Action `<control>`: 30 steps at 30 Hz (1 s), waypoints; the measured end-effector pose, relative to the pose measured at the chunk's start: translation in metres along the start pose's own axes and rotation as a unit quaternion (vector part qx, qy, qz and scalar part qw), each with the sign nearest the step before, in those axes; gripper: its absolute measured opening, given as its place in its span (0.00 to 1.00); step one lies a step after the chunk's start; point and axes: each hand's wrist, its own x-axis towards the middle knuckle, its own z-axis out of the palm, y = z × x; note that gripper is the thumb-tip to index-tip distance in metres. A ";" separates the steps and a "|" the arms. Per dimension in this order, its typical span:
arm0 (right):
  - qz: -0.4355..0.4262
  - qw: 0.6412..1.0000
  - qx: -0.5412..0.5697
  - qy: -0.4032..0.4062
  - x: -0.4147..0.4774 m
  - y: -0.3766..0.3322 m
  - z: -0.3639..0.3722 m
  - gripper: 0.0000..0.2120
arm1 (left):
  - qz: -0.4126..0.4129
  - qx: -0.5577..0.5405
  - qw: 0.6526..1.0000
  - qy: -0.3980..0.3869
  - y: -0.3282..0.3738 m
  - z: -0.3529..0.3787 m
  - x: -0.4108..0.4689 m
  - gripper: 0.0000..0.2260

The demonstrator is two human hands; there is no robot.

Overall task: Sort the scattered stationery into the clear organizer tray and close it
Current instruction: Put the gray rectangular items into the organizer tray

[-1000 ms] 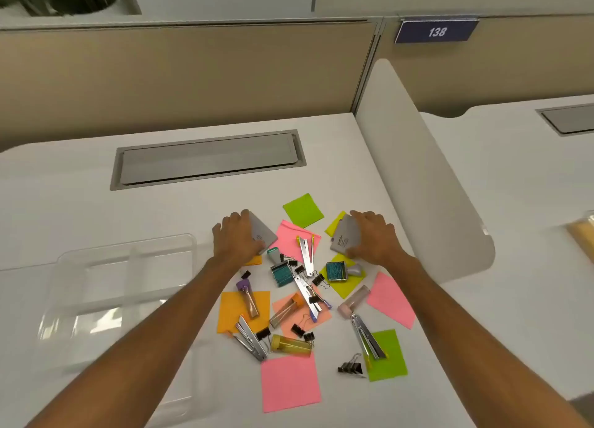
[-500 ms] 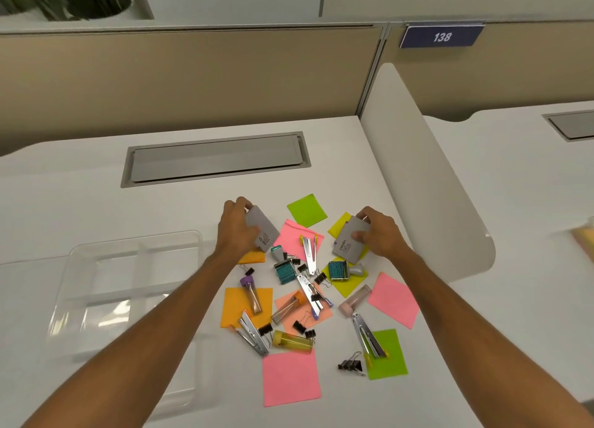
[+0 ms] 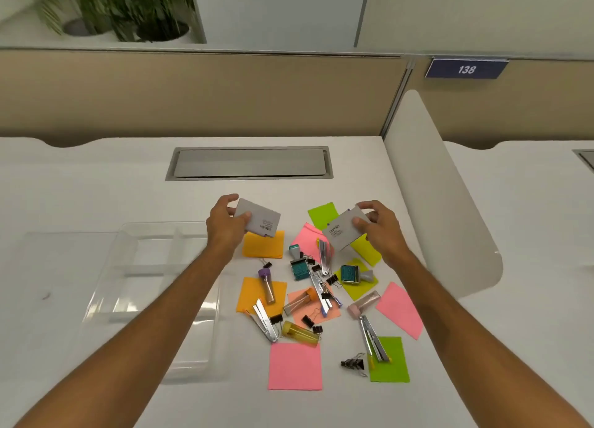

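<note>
Right of the clear organizer tray [image 3: 128, 231], above the white table [image 3: 96, 183], the left hand [image 3: 225, 226] pinches a grey card [image 3: 262, 223] printed "camlin" between thumb and curled fingers, holding it off the table. Farther right of the tray, the right hand [image 3: 381, 231] grips a second grey card [image 3: 344, 233] in the same manner, with the card tilted and its printed face toward the camera. The tray is transparent and rests flat on the table with its inner dividers visible.

The scattered stationery lies in a loose cluster right of the tray, beneath and nearer the viewer than both hands:
- An orange sticky note [image 3: 263, 247] sits just under the left hand's card.
- Two teal stamps [image 3: 299, 268] lie near the cluster's middle.
- A purple-capped tube [image 3: 267, 284] rests on another orange note.
- A yellow tube [image 3: 300, 332] touches a pink sticky note [image 3: 295, 366].
- A small metal stapler [image 3: 373, 337] lies partly on a green sticky note [image 3: 390, 361], farthest right of the tray.
- A bunch of black binder clips [image 3: 353, 362] sits just beside that green note.
</note>
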 end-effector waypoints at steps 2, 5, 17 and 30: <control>-0.015 0.999 0.012 -0.037 -0.005 -0.012 0.014 0.16 | -0.007 -0.028 1.000 0.001 -0.002 -0.016 -0.006 0.23; -0.027 0.996 0.028 -0.081 -0.014 -0.031 0.039 0.15 | -0.010 -0.044 0.999 0.008 -0.007 -0.043 -0.012 0.21; -0.054 0.987 0.017 -0.148 -0.049 -0.098 0.165 0.10 | -0.011 -0.058 0.995 0.082 -0.048 -0.177 0.007 0.13; -0.004 0.997 0.025 -0.079 -0.079 -0.119 0.269 0.08 | 0.004 0.127 0.992 -0.029 -0.095 -0.251 0.059 0.11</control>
